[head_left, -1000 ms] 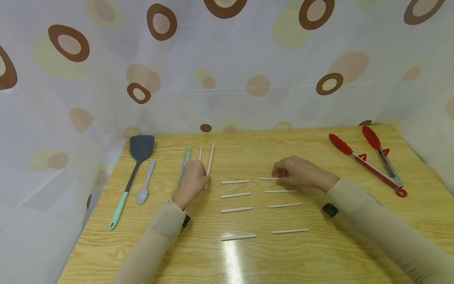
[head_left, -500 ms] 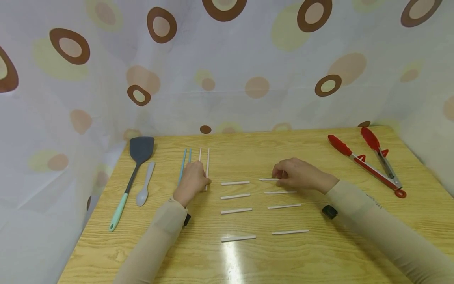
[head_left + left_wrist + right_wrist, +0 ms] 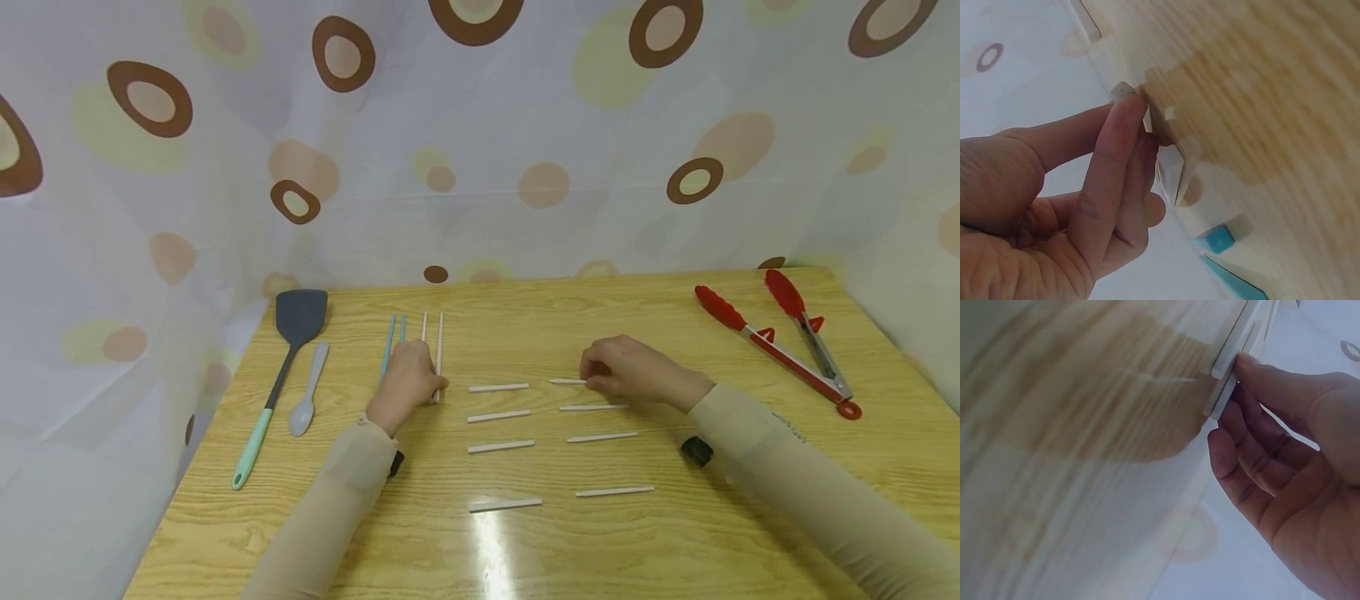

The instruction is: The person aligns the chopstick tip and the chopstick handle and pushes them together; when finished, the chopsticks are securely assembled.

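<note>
The left hand (image 3: 405,387) pinches the near end of a pale pink chopstick (image 3: 439,342). In the left wrist view that end (image 3: 1122,90) shows between thumb and fingers of the left hand (image 3: 1094,187). A second pale chopstick (image 3: 423,327) lies just left of it, partly hidden by the hand. The right hand (image 3: 637,369) holds the right end of the farthest white stick (image 3: 566,382) in the right column. In the right wrist view, the thumb of the right hand (image 3: 1285,450) touches the stick (image 3: 1225,397), fingers curled beside it.
Several white sticks (image 3: 498,417) lie in two columns between the hands. Two blue chopsticks (image 3: 388,343) lie left of the pale ones, then a grey spoon (image 3: 309,396) and a spatula (image 3: 277,375). Red tongs (image 3: 795,363) lie open at the right. A patterned curtain (image 3: 495,225) stands behind the table.
The chopstick at the left hand has turned from a slant to nearly parallel with its neighbour. The right hand has shifted very slightly to the right.
</note>
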`<control>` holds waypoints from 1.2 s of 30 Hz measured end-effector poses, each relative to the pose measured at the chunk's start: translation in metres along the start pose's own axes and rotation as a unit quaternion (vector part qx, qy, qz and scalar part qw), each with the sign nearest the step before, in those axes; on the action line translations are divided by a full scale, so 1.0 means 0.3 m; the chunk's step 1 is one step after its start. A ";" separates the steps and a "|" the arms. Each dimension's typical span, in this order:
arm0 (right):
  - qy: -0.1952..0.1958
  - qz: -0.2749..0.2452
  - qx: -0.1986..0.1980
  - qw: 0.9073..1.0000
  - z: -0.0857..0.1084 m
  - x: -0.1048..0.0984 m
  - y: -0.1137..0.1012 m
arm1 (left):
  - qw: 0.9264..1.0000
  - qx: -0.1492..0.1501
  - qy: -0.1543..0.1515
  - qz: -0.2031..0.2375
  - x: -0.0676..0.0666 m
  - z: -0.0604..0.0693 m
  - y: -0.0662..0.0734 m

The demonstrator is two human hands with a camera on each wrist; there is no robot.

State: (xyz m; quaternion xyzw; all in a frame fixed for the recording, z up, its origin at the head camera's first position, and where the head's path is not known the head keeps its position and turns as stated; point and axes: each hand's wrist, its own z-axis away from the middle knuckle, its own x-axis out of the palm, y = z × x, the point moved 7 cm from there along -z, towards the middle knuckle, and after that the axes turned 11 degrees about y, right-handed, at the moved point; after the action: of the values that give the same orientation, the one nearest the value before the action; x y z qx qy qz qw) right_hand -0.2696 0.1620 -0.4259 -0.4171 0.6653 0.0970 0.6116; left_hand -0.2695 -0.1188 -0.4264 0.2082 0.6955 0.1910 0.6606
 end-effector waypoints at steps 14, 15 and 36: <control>0.009 0.001 -0.002 1.000 0.010 0.012 0.002 | 1.000 -0.010 -0.013 0.012 0.010 0.009 -0.011; 0.010 0.000 -0.003 1.000 0.010 0.012 0.001 | 1.000 -0.009 -0.014 0.012 0.010 0.009 -0.010; 0.013 -0.005 0.009 1.000 0.017 0.011 0.003 | 0.980 0.192 -0.027 -0.043 0.052 0.045 0.160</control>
State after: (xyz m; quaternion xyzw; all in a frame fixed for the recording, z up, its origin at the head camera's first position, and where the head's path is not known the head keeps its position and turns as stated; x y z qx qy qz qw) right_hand -0.2661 0.1644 -0.4303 -0.4159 0.6720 0.0821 0.6072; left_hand -0.2549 -0.0703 -0.4142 0.3065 0.7092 0.0197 0.6346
